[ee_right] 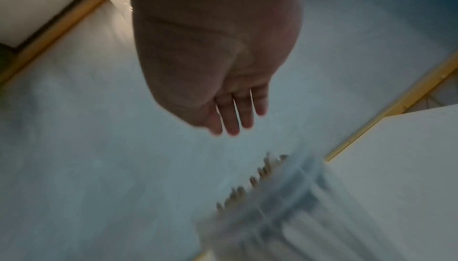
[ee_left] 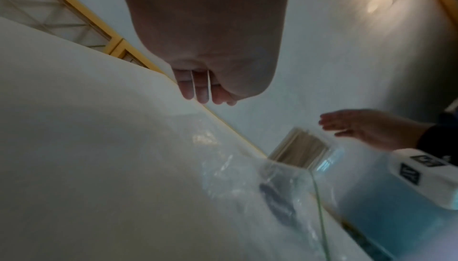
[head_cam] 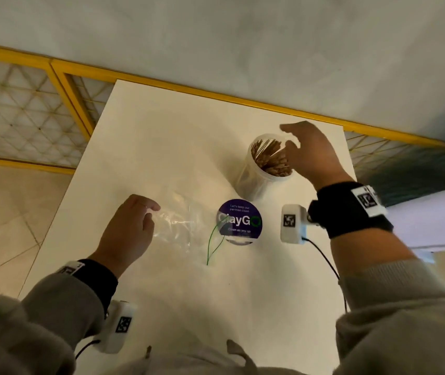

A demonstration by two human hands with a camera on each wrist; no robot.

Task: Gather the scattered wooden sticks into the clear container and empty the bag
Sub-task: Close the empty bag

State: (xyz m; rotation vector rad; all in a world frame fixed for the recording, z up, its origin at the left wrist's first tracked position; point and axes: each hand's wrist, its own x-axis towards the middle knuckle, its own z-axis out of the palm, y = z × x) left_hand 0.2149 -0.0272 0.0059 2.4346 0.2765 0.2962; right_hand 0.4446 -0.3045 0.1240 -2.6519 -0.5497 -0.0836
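On the far right of the table point(head_cam: 140, 136), the clear container point(head_cam: 259, 180) stands full of wooden sticks point(head_cam: 270, 158); none seen loose. Right hand point(head_cam: 310, 155) hovers spread, empty. Left hand point(head_cam: 129, 228) pinches the bag point(head_cam: 178, 220), apparently emptied.

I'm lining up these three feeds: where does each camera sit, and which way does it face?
Head: looks down at the white table; shows both hands, grey sleeves.
Left wrist: under the left hand, looks across the crinkled clear plastic bag.
Right wrist: under the open right hand, blurred.
All three share the clear plastic container of thin wooden sticks.
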